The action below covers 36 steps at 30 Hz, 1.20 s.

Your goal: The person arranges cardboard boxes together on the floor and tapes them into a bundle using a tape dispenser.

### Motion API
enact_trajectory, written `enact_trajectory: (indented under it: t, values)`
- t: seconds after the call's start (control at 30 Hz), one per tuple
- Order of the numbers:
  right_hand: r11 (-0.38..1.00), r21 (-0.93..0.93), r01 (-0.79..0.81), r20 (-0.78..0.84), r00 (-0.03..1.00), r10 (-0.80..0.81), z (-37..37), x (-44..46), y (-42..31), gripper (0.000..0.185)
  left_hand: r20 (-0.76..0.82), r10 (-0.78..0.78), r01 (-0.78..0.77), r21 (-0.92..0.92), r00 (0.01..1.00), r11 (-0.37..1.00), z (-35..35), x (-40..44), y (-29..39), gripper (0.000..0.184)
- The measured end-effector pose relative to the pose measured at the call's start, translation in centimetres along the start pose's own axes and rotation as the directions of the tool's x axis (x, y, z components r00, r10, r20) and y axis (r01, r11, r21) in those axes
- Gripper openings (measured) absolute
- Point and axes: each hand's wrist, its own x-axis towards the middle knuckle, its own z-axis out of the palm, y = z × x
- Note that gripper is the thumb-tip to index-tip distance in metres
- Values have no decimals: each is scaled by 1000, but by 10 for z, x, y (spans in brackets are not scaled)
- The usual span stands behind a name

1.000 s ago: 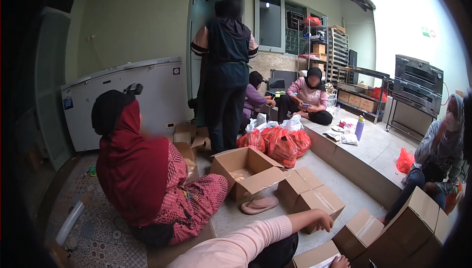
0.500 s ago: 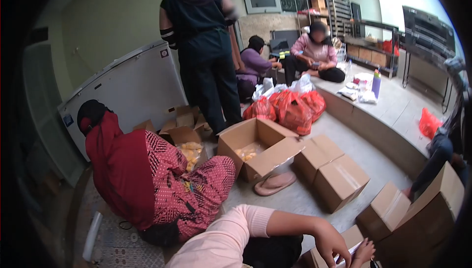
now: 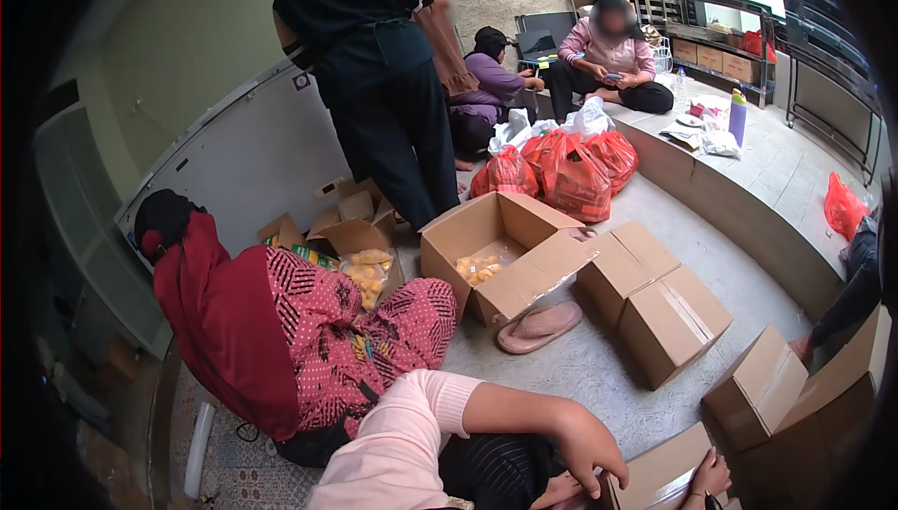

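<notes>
My left hand (image 3: 591, 446), reaching out of a pale pink sleeve, is bent down over the left edge of a brown cardboard box (image 3: 662, 465) at the bottom right. Its fingers are curled against that edge. At the box's right end, my right hand (image 3: 711, 476) grips the side, with something dark at the wrist. Clear tape shines on the box top between the hands. The lower part of the box is cut off by the frame. Black striped cloth (image 3: 496, 468) lies beneath my left forearm.
A person in red and pink (image 3: 309, 332) sits on my left. Ahead are an open carton (image 3: 524, 229) holding bagged yellow food, a slipper (image 3: 540, 327), closed cartons (image 3: 655, 299) and red bags (image 3: 575, 173). More cartons (image 3: 762, 384) stand right. Other people stand or sit behind.
The view has shifted, bringing more of the cardboard box into sight. My left hand has come down onto its left edge; my right hand stays at the other end.
</notes>
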Motion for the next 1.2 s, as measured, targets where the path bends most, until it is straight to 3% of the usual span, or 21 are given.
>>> enact_trajectory:
  t: [0.1, 0.2, 0.3, 0.4, 0.57, 0.63, 0.67, 0.7, 0.77, 0.87, 0.93, 1.0, 1.1, 1.2]
  values:
    - [997, 80, -7, -80, 997, 13, 6, -3, 2, 45, 6, 47, -47, 7, 999, 999, 3, 12, 7, 49]
    - [998, 55, 35, -299, 954, -17, 15, -6, 6, 38, 113, 104, -94, -91, 988, 991, 2, 23, 16, 44]
    - [995, 95, -21, -312, 949, 49, 20, -2, 11, 37, 113, 165, -164, -22, 980, 986, -4, 28, 26, 50]
    - [999, 43, -18, -308, 951, 30, 21, -3, 9, 33, 40, 116, -118, 53, 992, 992, -7, 35, 29, 48]
    - [1000, 16, -18, -258, 966, 21, 19, 5, 8, 30, -20, 185, -185, 29, 983, 982, -6, 46, 32, 47]
    - [991, 120, 59, -239, 971, -29, 9, 7, 7, 32, -32, 202, -203, -46, 979, 978, -7, 46, 37, 45]
    - [954, 258, 153, -390, 920, -42, 15, 6, 8, 30, -60, 278, -279, -7, 959, 960, -3, 51, 28, 44]
    - [945, 323, 47, -201, 979, 20, -6, 0, 1, 28, 19, 170, -169, -53, 985, 984, -11, 43, 41, 41]
    - [941, 308, 136, -363, 932, -16, 0, -2, 2, 27, 42, 164, -163, -8, 986, 987, -12, 45, 38, 42]
    - [882, 431, 190, -494, 868, 55, 8, -5, 2, 23, 46, 159, -161, 33, 986, 986, -24, 51, 45, 44]
    - [952, 281, 119, -382, 924, -3, 16, -12, 8, 18, -44, 226, -219, 127, 973, 967, -27, 58, 51, 43]
    - [980, 176, 93, -376, 926, -21, 17, -26, 6, 22, 4, 230, -229, 131, 973, 965, -30, 69, 61, 43]
    - [965, 250, 72, -241, 971, -10, 14, -43, 8, 40, 9, 202, -201, 132, 979, 971, -34, 89, 74, 44]
    - [958, 280, 57, -256, 967, 17, 15, -46, 10, 41, -45, 278, -274, 79, 960, 959, -30, 119, 73, 42]
